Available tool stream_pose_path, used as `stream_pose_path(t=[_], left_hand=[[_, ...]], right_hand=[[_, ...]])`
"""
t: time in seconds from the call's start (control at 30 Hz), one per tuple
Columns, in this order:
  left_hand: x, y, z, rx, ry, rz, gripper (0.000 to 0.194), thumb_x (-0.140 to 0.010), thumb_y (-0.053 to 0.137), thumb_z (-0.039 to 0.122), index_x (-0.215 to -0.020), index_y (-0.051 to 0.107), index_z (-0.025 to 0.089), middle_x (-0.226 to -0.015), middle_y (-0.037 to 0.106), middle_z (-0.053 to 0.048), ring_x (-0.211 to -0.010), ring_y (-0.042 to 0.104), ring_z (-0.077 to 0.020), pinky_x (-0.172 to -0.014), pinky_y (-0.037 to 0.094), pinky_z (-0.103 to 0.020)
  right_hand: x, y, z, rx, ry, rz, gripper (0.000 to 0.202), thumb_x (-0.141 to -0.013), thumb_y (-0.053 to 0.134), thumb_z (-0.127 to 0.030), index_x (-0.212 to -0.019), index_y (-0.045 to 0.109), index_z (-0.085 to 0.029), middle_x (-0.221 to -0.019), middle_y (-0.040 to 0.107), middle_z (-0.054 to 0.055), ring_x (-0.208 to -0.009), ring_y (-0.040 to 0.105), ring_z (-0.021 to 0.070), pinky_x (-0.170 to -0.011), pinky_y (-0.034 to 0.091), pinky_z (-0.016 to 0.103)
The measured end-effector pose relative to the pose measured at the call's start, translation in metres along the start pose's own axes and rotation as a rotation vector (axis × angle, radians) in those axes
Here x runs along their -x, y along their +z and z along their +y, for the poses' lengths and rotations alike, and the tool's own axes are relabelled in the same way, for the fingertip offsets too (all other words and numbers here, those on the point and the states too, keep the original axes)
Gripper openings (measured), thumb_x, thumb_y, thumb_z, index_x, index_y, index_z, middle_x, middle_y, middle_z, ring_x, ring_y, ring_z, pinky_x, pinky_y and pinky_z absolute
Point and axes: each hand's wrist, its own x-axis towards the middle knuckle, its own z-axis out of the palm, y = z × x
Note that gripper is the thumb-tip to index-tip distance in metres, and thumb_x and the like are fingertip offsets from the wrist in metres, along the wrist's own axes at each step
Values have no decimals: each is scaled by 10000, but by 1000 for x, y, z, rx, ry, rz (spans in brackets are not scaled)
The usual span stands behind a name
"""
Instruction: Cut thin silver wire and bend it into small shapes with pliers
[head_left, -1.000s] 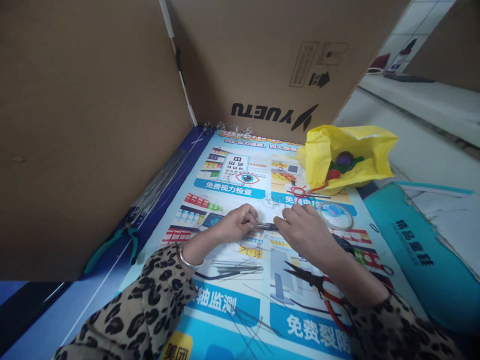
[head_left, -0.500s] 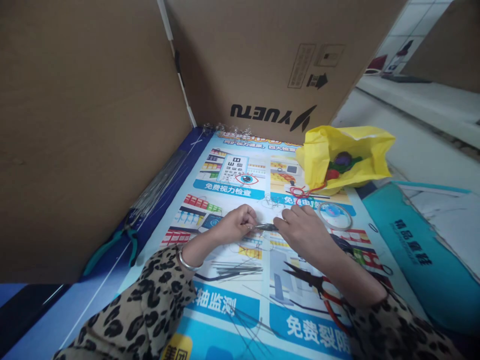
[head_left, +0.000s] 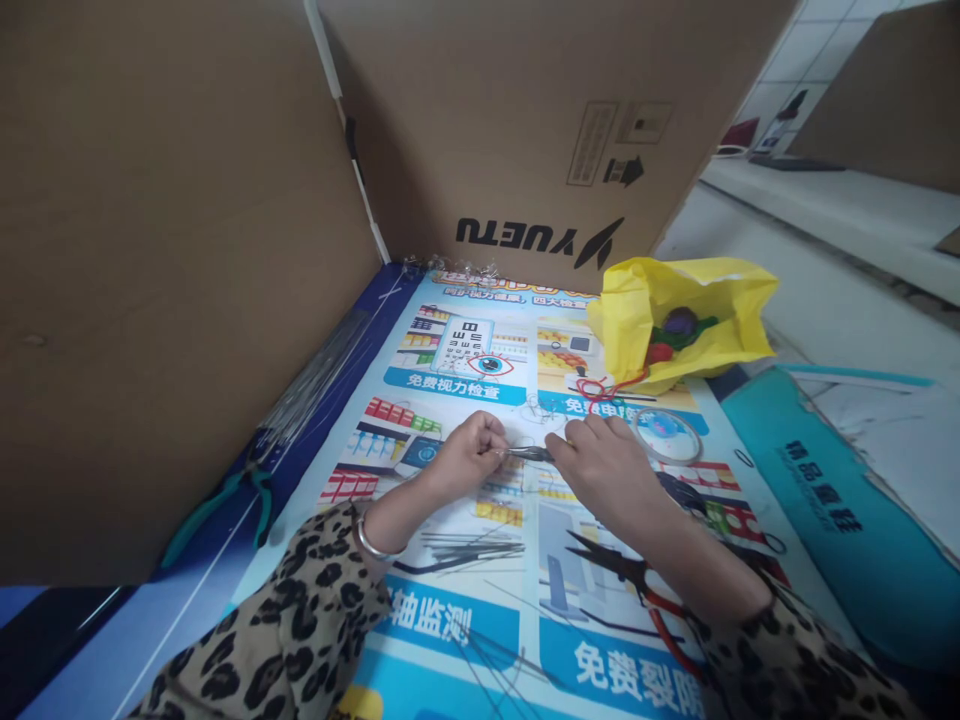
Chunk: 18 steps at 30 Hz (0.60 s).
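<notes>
My right hand (head_left: 604, 470) is closed around pliers (head_left: 531, 453), whose dark narrow jaws point left; the handles are hidden in the fist. My left hand (head_left: 469, 460) pinches a thin wire (head_left: 508, 452) right at the jaw tips, though its shape is too small to make out. Just beyond the hands lies a small tangle of bent wire (head_left: 541, 408). Cut lengths of straight wire (head_left: 472, 550) lie on the printed poster sheet (head_left: 529, 560) closer to me. Beneath my right forearm are red-handled scissors (head_left: 630, 572), blades pointing left.
Teal-handled pliers (head_left: 225, 510) and a bundle of long wires (head_left: 311, 390) lie along the left cardboard wall (head_left: 187, 300). A yellow bag (head_left: 690, 320) holding coloured balls, red cord (head_left: 596, 388), a clear ring (head_left: 667, 437) and a teal box panel (head_left: 802, 510) are to the right.
The view has shifted slightly. My hands keep nearly the same pose, with the plier jaws still at my left fingertips.
</notes>
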Motion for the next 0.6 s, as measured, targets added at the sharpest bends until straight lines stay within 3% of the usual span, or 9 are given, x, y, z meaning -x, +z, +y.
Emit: stream_pose_path(t=[0.6], left_hand=[[4,11,4,77,3,170,233,-685,544,143,-834,374,198,-619,535,69,-510,500,-65,-534,372,-194]], right_hand=[[0,-3,-4,22,51,1,139,-798,526,-178,-913,603,-185,-745,544,60,-739,407,194,-669,198,338]])
